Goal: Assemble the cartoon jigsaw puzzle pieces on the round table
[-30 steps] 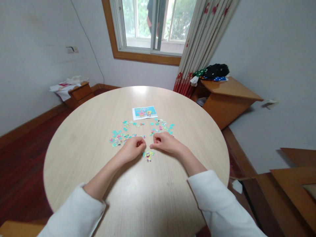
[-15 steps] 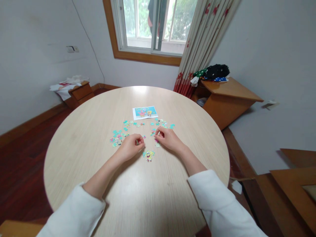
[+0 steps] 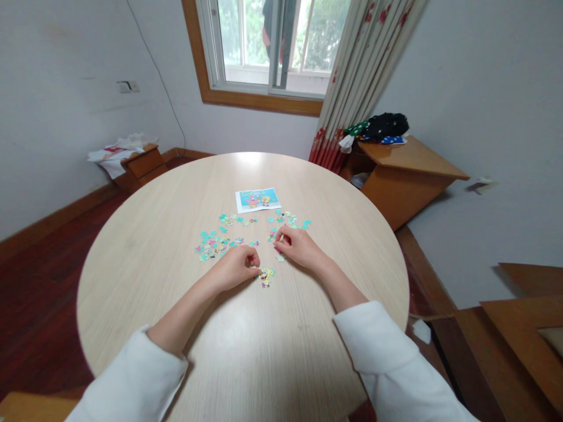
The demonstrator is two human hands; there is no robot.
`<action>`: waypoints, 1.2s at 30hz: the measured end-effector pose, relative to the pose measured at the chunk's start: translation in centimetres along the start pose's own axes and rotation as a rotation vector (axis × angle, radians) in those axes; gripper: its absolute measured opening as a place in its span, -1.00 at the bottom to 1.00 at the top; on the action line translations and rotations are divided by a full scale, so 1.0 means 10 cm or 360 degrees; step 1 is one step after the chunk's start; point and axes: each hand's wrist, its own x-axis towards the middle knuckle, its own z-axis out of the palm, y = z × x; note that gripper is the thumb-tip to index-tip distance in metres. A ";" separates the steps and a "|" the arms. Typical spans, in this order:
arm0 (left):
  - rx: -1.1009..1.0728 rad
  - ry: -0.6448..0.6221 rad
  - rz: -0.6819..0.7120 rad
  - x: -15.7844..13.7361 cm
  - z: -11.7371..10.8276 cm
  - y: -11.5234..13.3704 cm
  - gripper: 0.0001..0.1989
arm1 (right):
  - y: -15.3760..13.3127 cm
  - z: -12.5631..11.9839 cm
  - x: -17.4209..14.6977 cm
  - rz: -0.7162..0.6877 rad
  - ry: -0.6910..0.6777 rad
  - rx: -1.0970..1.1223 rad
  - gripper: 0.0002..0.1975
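1. Puzzle cluster (image 3: 266, 278), mostly yellow with a cartoon face, lies flat on the round table (image 3: 246, 363), nearer to us than the loose pieces. We judge it to be the only sizeable part joined.
2. Our left hand (image 3: 240, 265) has its fingers curled and its thumb reaching to the cluster's left edge, covering a bit of it. We cannot tell whether a piece sits under or between those fingertips.
3. Our right hand (image 3: 299, 245) is beyond the cluster and apart from it, thumb and forefinger bent towards each other. We cannot tell whether they pinch anything; a pale piece (image 3: 280, 257) shows on the table just below them.
4. Many pieces lie unjoined, as far as we can see: the left spread (image 3: 211, 246), blue-green with pink bits, and the right spread (image 3: 285, 217), partly hidden by our right hand.
5. Beyond both spreads lies the picture card (image 3: 258, 201), with a pink figure and a yellow one on blue. Set against it, the cluster looks to us like a small share; most blue-green and pink bits remain loose.
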 end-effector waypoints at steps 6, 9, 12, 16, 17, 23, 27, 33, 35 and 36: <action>0.0047 -0.0014 -0.0012 0.00 0.02 -0.02 -0.90 | -0.01 -0.01 0.00 -0.0010 -0.0005 0.0000 -0.96; 0.0079 0.0001 -0.0019 0.01 0.02 -0.02 -0.90 | -0.01 -0.01 0.00 -0.0003 -0.0009 0.0008 -0.96; 0.0073 0.0009 -0.0016 0.01 0.03 -0.02 -0.91 | -0.01 -0.01 0.00 -0.0002 0.0002 0.0003 -0.97; -0.0013 0.0013 0.0005 0.02 0.02 -0.03 -0.88 | 0.01 -0.01 0.00 -0.0013 0.0041 -0.0008 -0.96; -0.0029 0.0038 0.0001 0.03 0.02 -0.03 -0.87 | 0.01 -0.01 0.00 -0.0014 0.0063 -0.0016 -0.95; -0.0005 0.0344 -0.0039 0.06 -0.05 -0.04 -0.84 | 0.08 -0.01 0.02 0.0009 0.0221 -0.0093 -0.88; 0.0038 0.0485 -0.0047 0.07 -0.09 -0.08 -0.90 | 0.14 0.00 0.06 0.0006 0.0271 -0.0101 -0.84; 0.0033 0.0585 -0.0093 0.10 -0.12 -0.13 -0.93 | 0.20 0.04 0.09 -0.0109 0.0265 -0.0130 -0.77; 0.0030 0.0614 -0.0116 0.11 -0.12 -0.13 -0.92 | 0.22 0.06 0.09 -0.0173 0.0244 -0.0189 -0.75; 0.0028 0.0626 -0.0131 0.11 -0.13 -0.13 -0.92 | 0.23 0.06 0.09 -0.0201 0.0243 -0.0225 -0.73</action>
